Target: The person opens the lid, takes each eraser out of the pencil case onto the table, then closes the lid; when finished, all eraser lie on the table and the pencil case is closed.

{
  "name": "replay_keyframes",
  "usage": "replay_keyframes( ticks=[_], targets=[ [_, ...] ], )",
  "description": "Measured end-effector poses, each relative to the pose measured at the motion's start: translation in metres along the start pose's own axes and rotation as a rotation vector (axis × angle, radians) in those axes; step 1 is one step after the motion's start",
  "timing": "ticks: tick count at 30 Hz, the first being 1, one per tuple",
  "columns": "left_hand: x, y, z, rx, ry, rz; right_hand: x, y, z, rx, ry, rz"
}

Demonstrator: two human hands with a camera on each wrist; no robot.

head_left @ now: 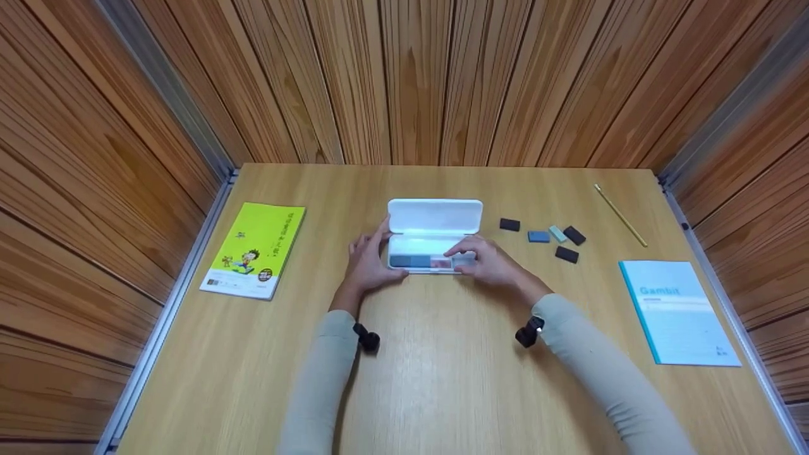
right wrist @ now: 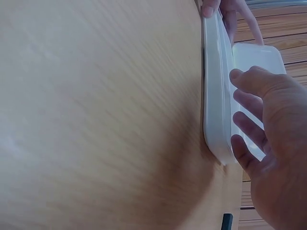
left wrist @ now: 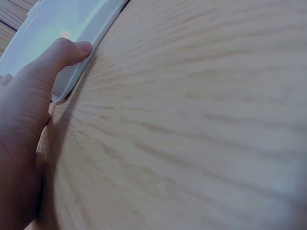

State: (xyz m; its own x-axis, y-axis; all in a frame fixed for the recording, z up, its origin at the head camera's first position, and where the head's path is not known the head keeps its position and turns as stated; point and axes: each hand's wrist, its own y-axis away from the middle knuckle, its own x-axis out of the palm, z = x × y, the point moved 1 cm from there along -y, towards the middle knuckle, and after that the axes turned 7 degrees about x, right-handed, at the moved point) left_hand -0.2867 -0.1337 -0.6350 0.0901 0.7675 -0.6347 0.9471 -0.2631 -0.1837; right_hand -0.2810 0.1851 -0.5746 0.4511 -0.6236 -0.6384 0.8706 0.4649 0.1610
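Note:
A white pencil case (head_left: pixel 435 215) sits on the table with its lid raised at the back. Inside its front part lie a row of blocks that look like erasers (head_left: pixel 411 261), dark grey, blue and pinkish. My left hand (head_left: pixel 368 260) holds the case at its left end, thumb over the front rim and fingers along the side and back. Over the right end of the case is my right hand (head_left: pixel 490 262), its fingers spread and bent a little. The right wrist view shows nothing between its thumb and fingers (right wrist: pixel 249 125); their tips are at the case's inside.
Right of the case lie several loose erasers, black (head_left: pixel 509 224), blue (head_left: pixel 538 236) and pale green (head_left: pixel 557 234). Farther right are a pencil (head_left: pixel 620 215) and a light-blue notebook (head_left: pixel 682 316). A yellow-green book (head_left: pixel 253 249) lies at the left.

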Motion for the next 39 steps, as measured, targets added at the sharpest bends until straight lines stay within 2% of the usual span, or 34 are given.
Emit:
replay_keyframes(
  ticks=[6,13,25,39],
  targets=[
    [0.000,0.002,-0.001,-0.014,-0.001,0.001,0.009,-0.004,0.001,0.031,-0.026,0.009],
    [0.000,0.003,-0.001,-0.023,-0.005,0.002,0.015,-0.006,0.002,0.028,-0.057,-0.005],
    [-0.001,0.003,-0.002,-0.026,-0.010,0.001,0.021,-0.006,0.005,0.072,-0.040,-0.020],
    [-0.001,0.002,-0.004,-0.023,-0.006,0.005,0.024,-0.012,0.007,-0.027,-0.040,-0.054]
  ],
)
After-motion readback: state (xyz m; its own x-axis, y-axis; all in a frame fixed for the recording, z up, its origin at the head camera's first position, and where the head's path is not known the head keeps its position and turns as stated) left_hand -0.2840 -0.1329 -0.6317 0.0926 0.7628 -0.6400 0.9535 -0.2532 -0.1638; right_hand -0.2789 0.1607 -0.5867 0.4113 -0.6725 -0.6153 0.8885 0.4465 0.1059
